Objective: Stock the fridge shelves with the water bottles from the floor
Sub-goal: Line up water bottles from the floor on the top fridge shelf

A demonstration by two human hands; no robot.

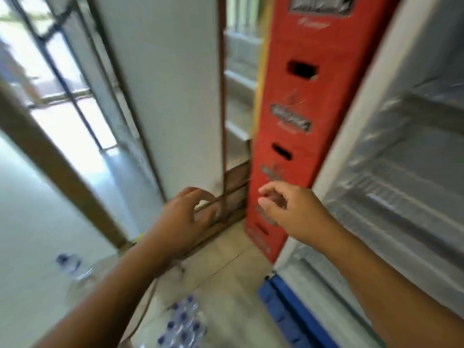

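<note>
At lower left I make out a lone bottle (68, 262) on the floor, badly smeared. My left hand (184, 219) hangs at mid-frame, fingers half curled and holding nothing. The pack of water bottles (184, 325) sits bottom centre, caps up, below both hands and nearer the left (its near end is cut off). My right hand (292, 213) is loosely curled, empty. The fridge shelves (401, 194) at right are blurred.

place: small shop or drinks stall, likely | evidence: tall stack of red bottle crates (296, 116) beside an open fridge (406, 172) with wire shelves | shrink-wrapped pack of water bottles (183, 325) on tiled floor (226, 267) | glass-paned door (62, 79)
</note>
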